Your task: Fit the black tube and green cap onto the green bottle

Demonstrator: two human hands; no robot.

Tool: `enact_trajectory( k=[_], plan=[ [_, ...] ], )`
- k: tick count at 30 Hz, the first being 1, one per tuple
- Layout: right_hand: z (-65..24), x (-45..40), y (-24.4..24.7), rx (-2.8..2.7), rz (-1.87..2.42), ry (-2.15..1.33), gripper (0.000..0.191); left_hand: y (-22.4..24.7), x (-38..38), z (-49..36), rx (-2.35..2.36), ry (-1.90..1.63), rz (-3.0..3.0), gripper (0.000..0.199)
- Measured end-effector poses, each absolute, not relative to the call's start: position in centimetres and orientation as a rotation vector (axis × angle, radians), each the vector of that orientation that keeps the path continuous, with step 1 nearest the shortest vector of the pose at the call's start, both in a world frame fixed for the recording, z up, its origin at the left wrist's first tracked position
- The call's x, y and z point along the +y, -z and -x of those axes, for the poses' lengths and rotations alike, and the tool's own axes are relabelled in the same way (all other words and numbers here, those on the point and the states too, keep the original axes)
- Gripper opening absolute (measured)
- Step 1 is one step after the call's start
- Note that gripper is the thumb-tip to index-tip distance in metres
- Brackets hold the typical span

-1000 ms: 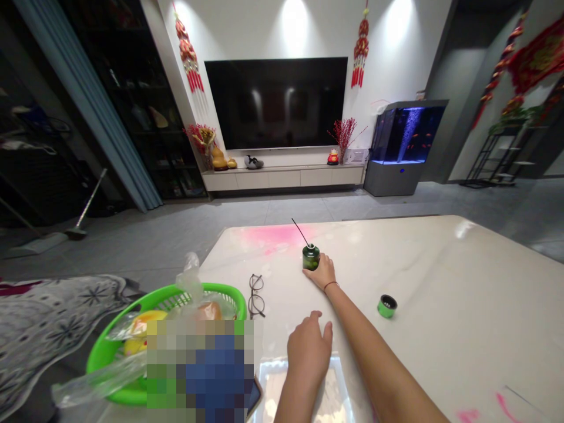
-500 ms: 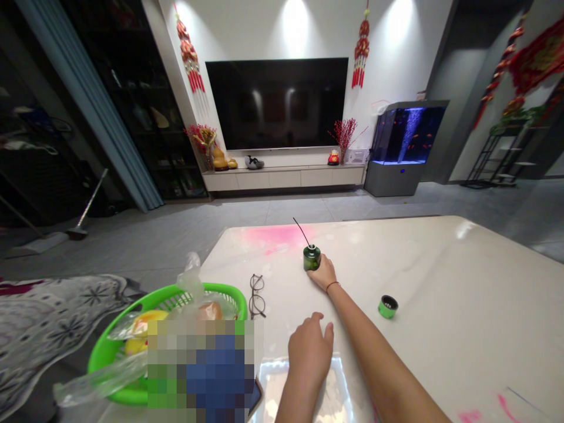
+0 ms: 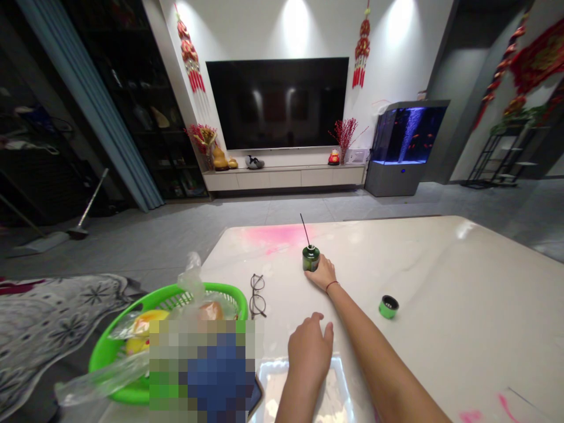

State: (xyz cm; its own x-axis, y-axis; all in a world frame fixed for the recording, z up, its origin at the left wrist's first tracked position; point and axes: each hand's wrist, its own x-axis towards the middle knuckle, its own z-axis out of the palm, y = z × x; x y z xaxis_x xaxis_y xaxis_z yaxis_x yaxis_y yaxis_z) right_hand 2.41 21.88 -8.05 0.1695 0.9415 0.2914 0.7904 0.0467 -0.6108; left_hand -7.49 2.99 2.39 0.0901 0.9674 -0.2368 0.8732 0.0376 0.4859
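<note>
My right hand (image 3: 324, 274) is wrapped around the right side of a small dark green glass bottle (image 3: 311, 259) standing upright on the table. One thin dark stick (image 3: 305, 229) rises out of its narrow neck, leaning slightly left; the bottle looks like a reed diffuser. Closer to me, my left hand (image 3: 310, 345) holds nothing, its thumb apart from its loosely bent fingers. Beneath that hand and forearm, a pale rectangular panel with a bright edge (image 3: 341, 376) shows in part. A pair of eyeglasses (image 3: 258, 305) lies left of both hands. To the right sits a green roll of tape (image 3: 388, 311).
A green plastic basket (image 3: 99, 352) with plastic bags and food-like items stands at the left, partly pixelated. The cream table (image 3: 462, 276) has pink marks at its far edge and near right. A cabinet (image 3: 286, 179), television (image 3: 277, 106) and fish tank (image 3: 405, 141) lie beyond.
The stick in the bottle's neck has swung to a more upright angle. The bottle and my right hand have shifted very slightly left; my left hand stays where it was.
</note>
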Motion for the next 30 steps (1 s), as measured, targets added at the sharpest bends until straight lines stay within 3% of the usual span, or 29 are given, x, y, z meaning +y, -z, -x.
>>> enact_trajectory(
  k=[13,30],
  plan=[
    [-2.8,21.92,8.19,-1.602,1.703,-0.328,0.048,-2.4,2.97,7.66,1.81,-0.255,-1.852,0.043],
    [-2.54,21.93,8.08,-1.682,1.765,-0.286,0.064,-2.3,3.0,7.63,1.797,-0.259,-1.866,0.042]
  ],
)
